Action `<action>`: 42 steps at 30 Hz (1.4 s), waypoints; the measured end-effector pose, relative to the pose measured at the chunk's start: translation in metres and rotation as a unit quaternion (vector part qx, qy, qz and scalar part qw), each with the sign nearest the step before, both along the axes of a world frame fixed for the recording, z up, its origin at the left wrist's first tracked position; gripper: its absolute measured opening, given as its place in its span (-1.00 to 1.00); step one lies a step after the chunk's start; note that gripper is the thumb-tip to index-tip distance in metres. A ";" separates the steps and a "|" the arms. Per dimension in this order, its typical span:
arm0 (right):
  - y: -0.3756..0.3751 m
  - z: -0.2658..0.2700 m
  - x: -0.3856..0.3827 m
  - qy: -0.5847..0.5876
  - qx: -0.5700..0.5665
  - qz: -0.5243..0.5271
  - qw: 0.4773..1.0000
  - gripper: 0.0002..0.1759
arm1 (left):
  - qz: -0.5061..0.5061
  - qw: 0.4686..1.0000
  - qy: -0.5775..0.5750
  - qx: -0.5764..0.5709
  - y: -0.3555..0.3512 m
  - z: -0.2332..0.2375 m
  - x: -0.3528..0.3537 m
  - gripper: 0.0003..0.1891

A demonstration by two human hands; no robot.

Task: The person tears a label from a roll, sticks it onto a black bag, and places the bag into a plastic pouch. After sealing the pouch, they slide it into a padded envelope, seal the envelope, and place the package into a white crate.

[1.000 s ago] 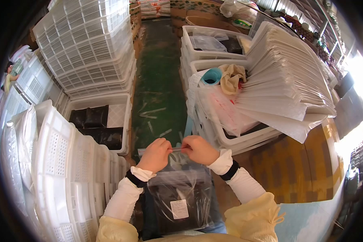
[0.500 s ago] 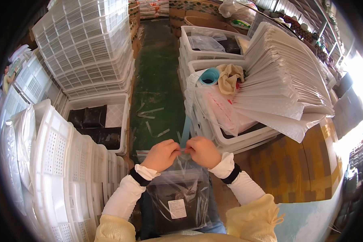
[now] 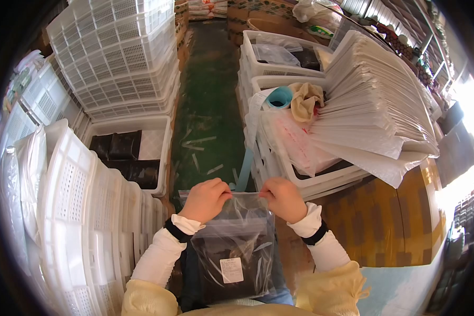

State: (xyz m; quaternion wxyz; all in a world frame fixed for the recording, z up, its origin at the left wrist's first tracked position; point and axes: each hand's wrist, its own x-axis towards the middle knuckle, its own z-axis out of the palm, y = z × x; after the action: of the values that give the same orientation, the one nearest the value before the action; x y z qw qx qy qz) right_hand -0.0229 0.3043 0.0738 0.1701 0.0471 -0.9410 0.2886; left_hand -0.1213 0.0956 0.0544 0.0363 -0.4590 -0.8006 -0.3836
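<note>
We're watching both hands pinching the mouth of the clear bag: left hand closing on its left corner, right hand gripping the right. The bag is lying over the lap, its long axis running away from the body and its mouth pointing toward the green floor. The bag's bottom edge is getting lost low in view, and the white label is proving too small for us to read.

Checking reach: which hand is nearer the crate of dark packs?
Left. The left hand is close beside the crate; the right hand is farther off, across the clear bag both grip.
</note>
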 end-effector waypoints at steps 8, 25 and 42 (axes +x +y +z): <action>-0.004 0.014 0.023 0.036 -0.017 0.013 0.999 -0.94 | 0.072 0.991 -0.004 -0.112 -0.054 0.022 0.002 -0.86; -0.046 -0.010 0.169 0.096 0.177 0.114 0.973 -0.71 | 0.005 0.985 -0.026 -0.168 -0.112 0.040 0.136 -0.85; -0.044 -0.058 0.178 0.162 0.184 0.058 0.968 -0.70 | -0.008 0.972 0.102 -0.209 -0.035 -0.010 0.146 -0.49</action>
State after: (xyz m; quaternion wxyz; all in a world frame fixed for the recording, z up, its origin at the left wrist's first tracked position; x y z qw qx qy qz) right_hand 0.1551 0.2606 0.0161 0.2913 0.1785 -0.9335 0.1088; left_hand 0.0248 0.0608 0.0443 0.0178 -0.4996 -0.8513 -0.1590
